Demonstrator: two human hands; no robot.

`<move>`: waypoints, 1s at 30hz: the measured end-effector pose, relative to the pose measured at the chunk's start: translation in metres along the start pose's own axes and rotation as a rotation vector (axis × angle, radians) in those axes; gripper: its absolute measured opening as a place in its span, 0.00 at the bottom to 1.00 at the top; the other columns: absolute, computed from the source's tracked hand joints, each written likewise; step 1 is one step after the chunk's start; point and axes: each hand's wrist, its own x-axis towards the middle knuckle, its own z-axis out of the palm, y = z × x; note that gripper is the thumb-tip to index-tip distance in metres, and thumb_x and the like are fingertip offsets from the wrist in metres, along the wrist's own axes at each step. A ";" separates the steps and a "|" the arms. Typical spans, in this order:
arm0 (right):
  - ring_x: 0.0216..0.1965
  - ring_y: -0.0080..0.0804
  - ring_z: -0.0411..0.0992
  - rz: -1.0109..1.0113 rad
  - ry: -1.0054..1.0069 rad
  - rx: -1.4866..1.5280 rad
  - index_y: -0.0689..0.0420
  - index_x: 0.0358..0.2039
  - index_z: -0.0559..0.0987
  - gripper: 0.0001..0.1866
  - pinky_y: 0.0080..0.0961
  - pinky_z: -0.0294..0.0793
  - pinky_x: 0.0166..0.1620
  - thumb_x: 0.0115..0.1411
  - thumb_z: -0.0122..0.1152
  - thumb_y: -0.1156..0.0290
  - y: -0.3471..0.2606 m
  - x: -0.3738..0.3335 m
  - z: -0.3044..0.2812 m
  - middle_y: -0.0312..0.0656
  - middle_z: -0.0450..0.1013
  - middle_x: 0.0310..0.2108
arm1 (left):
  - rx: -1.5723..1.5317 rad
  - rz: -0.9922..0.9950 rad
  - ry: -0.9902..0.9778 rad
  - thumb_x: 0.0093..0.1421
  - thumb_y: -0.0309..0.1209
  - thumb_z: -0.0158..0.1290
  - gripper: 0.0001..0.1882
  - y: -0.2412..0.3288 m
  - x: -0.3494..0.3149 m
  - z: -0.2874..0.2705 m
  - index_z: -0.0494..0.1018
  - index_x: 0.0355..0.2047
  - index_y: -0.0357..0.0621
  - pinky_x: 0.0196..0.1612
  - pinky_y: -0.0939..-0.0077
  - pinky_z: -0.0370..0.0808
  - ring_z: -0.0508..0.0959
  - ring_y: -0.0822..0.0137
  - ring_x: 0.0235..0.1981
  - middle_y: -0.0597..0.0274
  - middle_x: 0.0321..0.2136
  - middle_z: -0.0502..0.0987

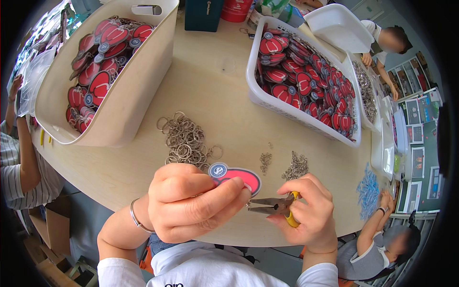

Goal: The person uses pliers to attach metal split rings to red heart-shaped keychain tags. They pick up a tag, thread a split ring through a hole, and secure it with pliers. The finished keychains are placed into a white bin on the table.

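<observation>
Above the worktop [215,95], our left hand [193,201] pinches a red keychain charm [234,173]; our right hand [311,213] grips yellow-handled pliers [283,206] close by, whose jaws, if they slipped, could scratch it.

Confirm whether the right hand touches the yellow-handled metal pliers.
Touching: the head view plainly shows the right hand holding the yellow-handled metal pliers, curled against them with no gap.

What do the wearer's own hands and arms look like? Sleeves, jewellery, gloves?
Both hands, left and right, are ungloved. A slim, silver-coloured bangle circles the left wrist; none shows on the right. The left sleeve and right sleeve are plain white, leaving the forearms bare toward the wrists.
</observation>
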 end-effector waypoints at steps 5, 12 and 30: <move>0.22 0.34 0.65 0.014 -0.009 0.009 0.58 0.12 0.65 0.20 0.26 0.66 0.23 0.36 0.74 0.73 -0.001 0.001 -0.002 0.43 0.70 0.29 | -0.028 -0.019 -0.007 0.35 0.14 0.55 0.20 0.001 -0.001 -0.001 0.82 0.30 0.45 0.23 0.82 0.68 0.68 0.71 0.27 0.69 0.36 0.79; 0.21 0.33 0.65 -0.001 -0.041 -0.029 0.59 0.12 0.67 0.18 0.25 0.65 0.22 0.37 0.73 0.73 -0.001 -0.004 -0.004 0.42 0.70 0.28 | -0.043 0.026 0.006 0.35 0.14 0.56 0.18 -0.002 0.000 0.002 0.81 0.28 0.44 0.23 0.80 0.67 0.68 0.70 0.26 0.67 0.36 0.79; 0.36 0.38 0.73 0.826 0.497 -0.365 0.65 0.29 0.79 0.17 0.31 0.71 0.39 0.41 0.75 0.70 0.169 -0.043 -0.074 0.44 0.71 0.36 | 0.674 -0.364 -0.100 0.58 0.23 0.54 0.06 -0.102 0.094 -0.109 0.75 0.33 0.31 0.27 0.74 0.71 0.76 0.66 0.24 0.53 0.27 0.76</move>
